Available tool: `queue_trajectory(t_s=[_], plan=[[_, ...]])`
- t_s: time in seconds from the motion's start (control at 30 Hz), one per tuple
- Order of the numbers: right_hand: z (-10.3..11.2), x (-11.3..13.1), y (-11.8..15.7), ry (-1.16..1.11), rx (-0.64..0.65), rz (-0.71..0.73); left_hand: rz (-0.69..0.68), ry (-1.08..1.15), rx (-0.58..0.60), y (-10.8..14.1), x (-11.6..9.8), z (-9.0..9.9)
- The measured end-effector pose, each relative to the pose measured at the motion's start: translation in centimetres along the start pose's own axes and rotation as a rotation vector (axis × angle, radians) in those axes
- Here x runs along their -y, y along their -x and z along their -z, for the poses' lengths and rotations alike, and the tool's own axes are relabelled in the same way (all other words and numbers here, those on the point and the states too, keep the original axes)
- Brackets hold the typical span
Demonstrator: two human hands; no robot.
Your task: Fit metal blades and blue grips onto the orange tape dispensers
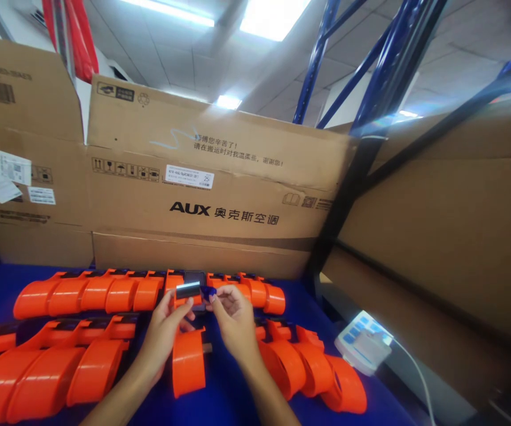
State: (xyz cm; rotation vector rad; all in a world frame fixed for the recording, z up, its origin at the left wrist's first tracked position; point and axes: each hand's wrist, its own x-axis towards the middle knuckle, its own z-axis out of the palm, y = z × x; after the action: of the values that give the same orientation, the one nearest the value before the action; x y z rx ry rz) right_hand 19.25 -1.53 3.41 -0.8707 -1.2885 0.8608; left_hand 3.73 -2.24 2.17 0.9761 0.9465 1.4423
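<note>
My left hand (169, 316) grips an orange tape dispenser (188, 361) by its upper end, where a pale toothed blade (187, 289) shows. The dispenser's round orange body hangs below, between my wrists. At the blade's right end, my right hand (234, 316) pinches a small dark blue piece (209, 291) between thumb and fingers. Whether that piece is attached to the dispenser I cannot tell. Just behind my hands lies a dark flat rectangular object (194, 277), partly hidden.
Several orange tape dispensers (96, 293) line the back of the blue surface (302, 331). More dispensers (47, 376) lie at the front left and right. A white device with blue keys (364, 342) and a cable stands at right. Cardboard panels (220, 177) and a blue post (371, 112) enclose the area.
</note>
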Motion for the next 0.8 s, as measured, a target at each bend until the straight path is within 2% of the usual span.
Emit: queue_trajectory(t_s=[0.17,0.4,0.6,0.8], plan=[[0.0,-0.7,0.2,0.192,0.137,0.071,-0.031,-0.015,0.007,-0.2,0.1,0.1],[0.1,-0.3,0.4,0.334,0.057,0.179,0.015,-0.004,0.013,-0.1,0.3,0.1],[0.4,0.8,0.5,0.470,0.143,0.264,0.025,-0.002,0.017,0.1,0.6,0.0],[1.0,1.2,0.5,0.569,0.162,0.302,-0.003,-0.032,0.047,0.4,0.4,-0.1]])
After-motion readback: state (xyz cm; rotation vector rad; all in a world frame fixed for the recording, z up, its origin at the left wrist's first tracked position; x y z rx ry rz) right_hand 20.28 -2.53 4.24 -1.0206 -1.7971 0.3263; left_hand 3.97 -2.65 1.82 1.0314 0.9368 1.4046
